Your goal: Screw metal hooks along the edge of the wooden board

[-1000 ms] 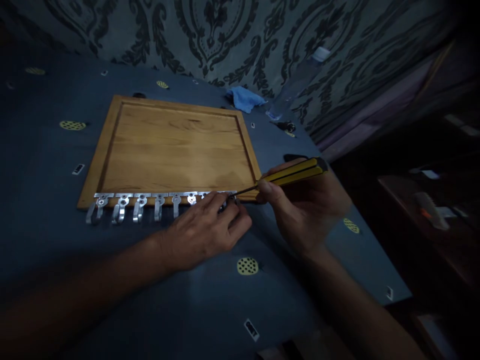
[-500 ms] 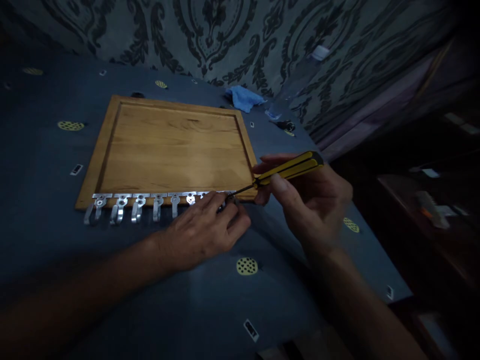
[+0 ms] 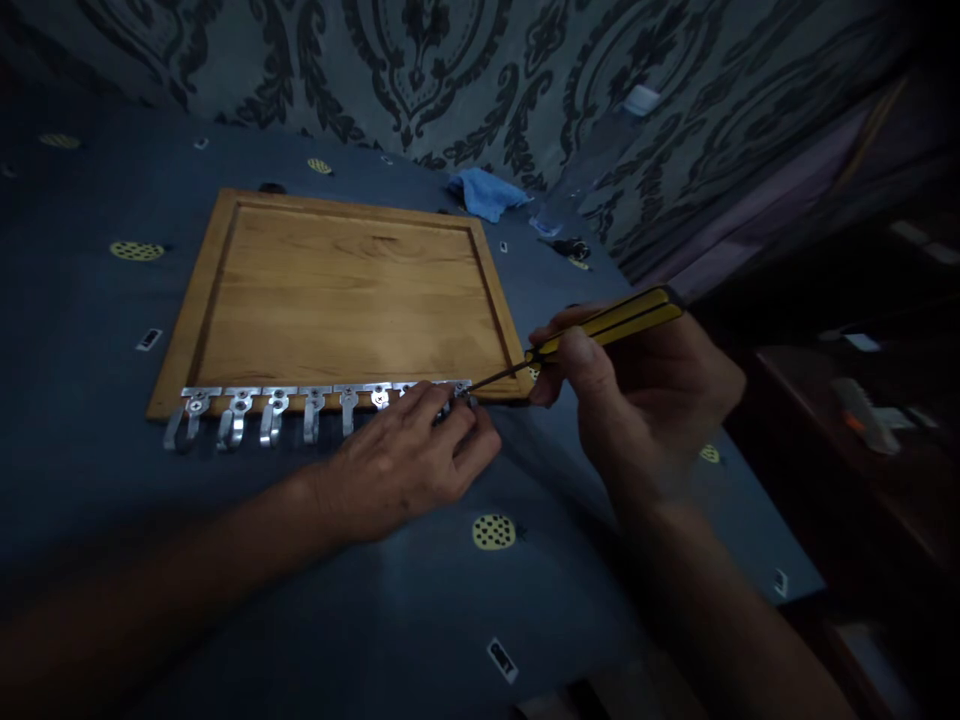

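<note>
A wooden board lies flat on a blue patterned cloth. Along its near edge runs a metal hook rail with several hooks hanging toward me. My left hand rests on the rail's right end, fingers curled and pinched around the last hook. My right hand grips a yellow and black screwdriver. Its thin shaft slants down to the left, and its tip sits at the rail's right end, just above my left fingertips.
A crumpled blue rag lies beyond the board's far right corner, with small dark items near it. A patterned wall rises behind. The table edge drops off at the right, where dim furniture stands.
My right hand has turned on the screwdriver and slid back toward the handle's end. The handle shifted slightly right and up. My left hand stayed on the rail.
</note>
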A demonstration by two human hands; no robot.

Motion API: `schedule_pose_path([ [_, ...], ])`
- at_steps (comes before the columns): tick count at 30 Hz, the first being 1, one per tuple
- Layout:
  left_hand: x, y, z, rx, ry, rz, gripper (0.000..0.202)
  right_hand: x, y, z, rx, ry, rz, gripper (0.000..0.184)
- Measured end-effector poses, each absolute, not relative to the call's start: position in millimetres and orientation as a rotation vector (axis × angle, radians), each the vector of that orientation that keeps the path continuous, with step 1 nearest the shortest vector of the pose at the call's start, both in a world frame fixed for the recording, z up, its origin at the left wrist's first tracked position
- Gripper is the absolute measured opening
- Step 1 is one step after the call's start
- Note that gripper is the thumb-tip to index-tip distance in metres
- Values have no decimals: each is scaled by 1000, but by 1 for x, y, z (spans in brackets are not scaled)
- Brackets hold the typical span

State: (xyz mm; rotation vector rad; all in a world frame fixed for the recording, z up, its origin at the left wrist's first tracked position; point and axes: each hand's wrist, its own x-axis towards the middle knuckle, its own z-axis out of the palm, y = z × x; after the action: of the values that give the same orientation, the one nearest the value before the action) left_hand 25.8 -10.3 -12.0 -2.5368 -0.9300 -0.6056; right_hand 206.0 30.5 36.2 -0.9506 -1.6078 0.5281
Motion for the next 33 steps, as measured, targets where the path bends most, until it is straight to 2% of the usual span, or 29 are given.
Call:
schedule_pose_path([
  [20, 25, -9, -11, -2563, -897, -591, 21, 210, 29, 42, -1012, -1756, 496, 21],
  [28, 25, -12, -11, -2533, -931, -640, 23, 214, 34, 45, -1014, -1734, 724, 14],
  [33, 25, -12, -11, -2547, -948, -625, 23, 218, 33, 47, -1020, -1829, 734, 7],
])
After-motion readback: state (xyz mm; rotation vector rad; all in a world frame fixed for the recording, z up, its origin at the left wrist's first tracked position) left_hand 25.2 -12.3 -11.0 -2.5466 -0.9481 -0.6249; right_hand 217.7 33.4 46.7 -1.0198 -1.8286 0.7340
